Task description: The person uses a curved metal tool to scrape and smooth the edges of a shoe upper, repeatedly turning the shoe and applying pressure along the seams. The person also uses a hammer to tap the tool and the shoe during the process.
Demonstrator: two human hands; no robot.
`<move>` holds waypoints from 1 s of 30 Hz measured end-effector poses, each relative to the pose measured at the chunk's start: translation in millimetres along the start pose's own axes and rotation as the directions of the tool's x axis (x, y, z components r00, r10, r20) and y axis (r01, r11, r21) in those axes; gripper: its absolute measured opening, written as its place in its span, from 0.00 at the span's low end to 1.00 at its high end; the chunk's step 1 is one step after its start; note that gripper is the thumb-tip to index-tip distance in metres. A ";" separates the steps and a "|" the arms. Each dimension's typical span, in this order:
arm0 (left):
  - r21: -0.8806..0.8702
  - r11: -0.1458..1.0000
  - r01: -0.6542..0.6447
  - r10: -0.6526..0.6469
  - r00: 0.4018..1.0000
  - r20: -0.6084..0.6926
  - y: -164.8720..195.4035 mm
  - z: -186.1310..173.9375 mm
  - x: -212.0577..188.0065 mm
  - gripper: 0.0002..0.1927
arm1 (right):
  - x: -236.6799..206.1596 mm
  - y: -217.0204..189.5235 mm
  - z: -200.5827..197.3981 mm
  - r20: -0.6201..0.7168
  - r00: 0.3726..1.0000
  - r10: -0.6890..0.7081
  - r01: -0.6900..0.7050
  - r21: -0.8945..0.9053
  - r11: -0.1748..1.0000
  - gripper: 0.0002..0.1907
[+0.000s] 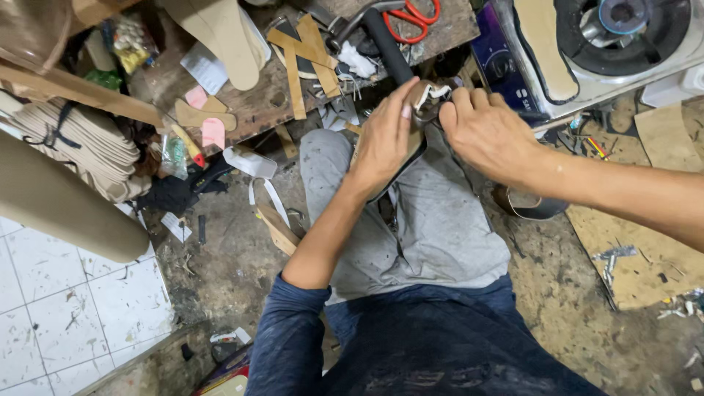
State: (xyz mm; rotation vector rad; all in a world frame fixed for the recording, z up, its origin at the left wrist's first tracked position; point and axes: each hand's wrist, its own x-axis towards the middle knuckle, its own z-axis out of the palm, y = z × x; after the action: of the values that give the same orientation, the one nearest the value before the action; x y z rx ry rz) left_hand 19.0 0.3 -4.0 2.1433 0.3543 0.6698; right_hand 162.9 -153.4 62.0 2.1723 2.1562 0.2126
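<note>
— What is the work piece, and where is it?

— A tan, black-edged shoe sole with a pale strap at its top (419, 99), held upright over the lap of the grey trousers (440, 220), just in front of the cluttered wooden worktop (257, 103).

— What could go wrong?

— As I judge it, the sole could twist or slide, since only one hand braces it and nothing props it from below. The strap end is small; if the pinch slackens it could spring out of place. The thing the right hand works with is mostly hidden, so I cannot tell whether it is sharp; if it is, the left thumb sits very near it.

— How are the fingers?

— The left hand (385, 139) is wrapped round the sole from the side, fingers together and curled on its edge, thumb laid up along the face. The right hand (484, 132) is bunched at the strap, fingers (460, 99) drawn close together on something small; what exactly they clamp I cannot tell.

— And around that?

— A black cylindrical handle (389, 44) lies on the worktop just beyond the hands, red-handled scissors (411, 18) further back, tan strips crossed like an X (304, 48) beside them. A stack of beige insoles (81, 147) is well to the left, a gas stove burner (623, 29) to the upper right, and brown cardboard (645, 249) on the dirty floor.
</note>
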 end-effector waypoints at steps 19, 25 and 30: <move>0.043 0.998 -0.053 0.053 0.999 -0.012 33.0 -6.1 2.5 0.16 | -9.7 2.6 -11.0 0.074 0.994 0.080 -0.086 0.083 0.993 0.12; -0.039 0.998 0.055 -0.053 0.997 0.062 25.9 -9.7 3.0 0.18 | -12.9 -9.1 14.5 -0.059 0.978 0.199 -0.163 0.376 0.912 0.11; -0.070 0.997 0.015 -0.009 0.996 0.085 24.8 -11.8 4.8 0.16 | -14.6 -7.8 16.1 -0.075 0.994 0.082 -0.068 0.171 0.983 0.10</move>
State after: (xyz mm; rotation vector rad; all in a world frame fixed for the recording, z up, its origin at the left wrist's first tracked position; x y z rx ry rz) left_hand 16.6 -4.9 23.2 2.0939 0.2938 0.5738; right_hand 157.6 -167.2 44.3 2.3791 2.2113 0.1294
